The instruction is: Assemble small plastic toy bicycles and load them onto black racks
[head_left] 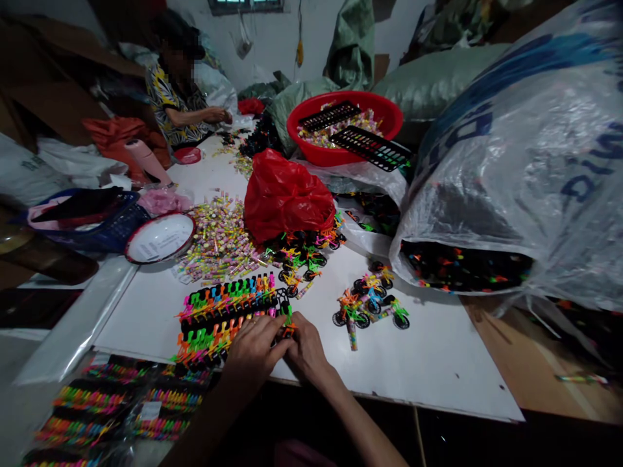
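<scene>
My left hand (pixel 256 344) lies over the front right end of a black rack (pixel 283 297), its thumb and forefinger closed on a small toy bicycle (pixel 288 326). From the other side, my right hand (pixel 306 347) pinches the same green and orange toy; my fingers hide much of it. Rows of bright toy bicycles (pixel 224 301) fill the rack to the left. Right of my hands, a few loose toy bicycles (pixel 370 301) lie on the white table, with printed tubes among them.
Small printed tubes (pixel 219 237) are heaped behind the rack beside a red bag (pixel 287 194) and a white bowl (pixel 160 239). A red basin (pixel 345 155) stands farther back. Large plastic sacks (pixel 511 162) crowd the right. Packed sets (pixel 87 402) lie front left. Another person (pixel 180 97) sits at the far end.
</scene>
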`<action>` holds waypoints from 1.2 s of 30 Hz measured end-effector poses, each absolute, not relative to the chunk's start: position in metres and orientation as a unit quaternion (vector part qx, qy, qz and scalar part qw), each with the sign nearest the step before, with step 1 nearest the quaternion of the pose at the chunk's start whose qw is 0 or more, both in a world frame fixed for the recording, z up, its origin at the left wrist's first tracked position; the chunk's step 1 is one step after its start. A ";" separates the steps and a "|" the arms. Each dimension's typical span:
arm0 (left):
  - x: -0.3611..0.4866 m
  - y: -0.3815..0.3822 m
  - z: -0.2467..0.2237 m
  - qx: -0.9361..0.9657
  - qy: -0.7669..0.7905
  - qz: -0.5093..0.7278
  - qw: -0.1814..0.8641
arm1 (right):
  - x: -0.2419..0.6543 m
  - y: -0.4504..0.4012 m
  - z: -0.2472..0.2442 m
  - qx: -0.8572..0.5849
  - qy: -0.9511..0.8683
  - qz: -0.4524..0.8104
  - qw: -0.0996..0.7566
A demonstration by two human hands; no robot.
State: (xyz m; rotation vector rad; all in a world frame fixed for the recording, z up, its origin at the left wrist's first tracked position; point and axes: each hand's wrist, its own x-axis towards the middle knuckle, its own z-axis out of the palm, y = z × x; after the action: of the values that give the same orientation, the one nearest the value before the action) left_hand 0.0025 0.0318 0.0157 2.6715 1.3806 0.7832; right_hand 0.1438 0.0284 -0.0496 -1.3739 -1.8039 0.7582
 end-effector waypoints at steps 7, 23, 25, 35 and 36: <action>0.012 0.027 0.011 0.838 0.483 0.253 -0.017 | 0.144 0.029 -0.043 -0.552 -0.728 0.266 0.308; 0.005 0.020 0.014 0.861 0.442 0.243 -0.063 | 0.142 0.037 -0.026 -0.550 -0.792 0.225 0.141; 0.000 0.015 0.011 0.873 0.420 0.241 -0.063 | 0.140 0.031 -0.026 -0.547 -0.798 0.212 0.140; -0.021 -0.003 0.014 0.909 0.344 0.233 -0.036 | 0.234 -0.018 -0.015 -0.806 -0.553 0.128 0.169; -0.022 -0.002 0.014 0.910 0.341 0.232 -0.037 | 0.241 -0.014 -0.015 -0.817 -0.542 0.131 0.150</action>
State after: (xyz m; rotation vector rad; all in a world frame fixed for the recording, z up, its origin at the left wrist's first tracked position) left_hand -0.0216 -0.0021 0.0144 2.9299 1.0962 0.7458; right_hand 0.2409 -0.0138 -0.0151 -2.3470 -1.5562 0.3774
